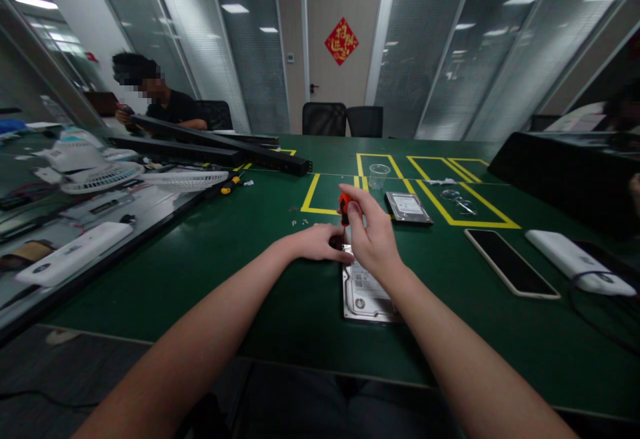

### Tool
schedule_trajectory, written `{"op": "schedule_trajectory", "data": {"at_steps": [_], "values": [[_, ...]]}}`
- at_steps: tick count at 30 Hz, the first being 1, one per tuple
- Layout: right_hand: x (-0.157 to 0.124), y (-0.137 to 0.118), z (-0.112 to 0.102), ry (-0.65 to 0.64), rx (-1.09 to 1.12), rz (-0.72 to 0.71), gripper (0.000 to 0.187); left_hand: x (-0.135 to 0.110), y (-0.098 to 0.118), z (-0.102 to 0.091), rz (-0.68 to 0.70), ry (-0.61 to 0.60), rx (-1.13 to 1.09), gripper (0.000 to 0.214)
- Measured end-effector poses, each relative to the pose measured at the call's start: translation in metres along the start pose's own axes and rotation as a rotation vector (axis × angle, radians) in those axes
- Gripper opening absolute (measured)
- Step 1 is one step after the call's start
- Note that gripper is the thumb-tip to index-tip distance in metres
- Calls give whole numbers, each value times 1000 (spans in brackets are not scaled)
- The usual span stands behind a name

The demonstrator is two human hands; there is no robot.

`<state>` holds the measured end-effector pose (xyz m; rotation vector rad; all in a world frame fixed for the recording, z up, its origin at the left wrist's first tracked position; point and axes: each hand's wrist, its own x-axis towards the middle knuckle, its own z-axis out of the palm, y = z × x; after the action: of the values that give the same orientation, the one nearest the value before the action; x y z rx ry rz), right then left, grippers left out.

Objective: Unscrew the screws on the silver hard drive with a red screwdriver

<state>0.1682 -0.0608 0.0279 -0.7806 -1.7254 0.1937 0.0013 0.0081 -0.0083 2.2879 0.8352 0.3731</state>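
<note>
A silver hard drive (367, 302) lies flat on the green table in front of me. My right hand (375, 232) grips a red and black screwdriver (345, 207), held upright with its shaft pointing down at the drive's far left corner. The tip meets the drive behind my fingers, so its exact seat is hidden. My left hand (320, 242) holds that same corner, thumb over the top face and index finger curved round near the shaft. Several tiny metal bits (300, 223), probably screws, lie on the table left of the drive.
Beyond my right hand are a second hard drive (407, 207), a clear plastic cup (379, 175) and safety glasses (460, 203). A phone (510, 262) and white power bank (580, 262) lie right. Left are a white fan (100, 162), black bars (220, 142) and a seated person (173, 105).
</note>
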Motion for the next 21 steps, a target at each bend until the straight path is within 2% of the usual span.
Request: {"op": "schedule_trajectory", "data": {"at_steps": [21], "values": [[2, -4, -1, 37, -51, -23, 30, -2, 3, 0, -15, 2, -23, 60]]}}
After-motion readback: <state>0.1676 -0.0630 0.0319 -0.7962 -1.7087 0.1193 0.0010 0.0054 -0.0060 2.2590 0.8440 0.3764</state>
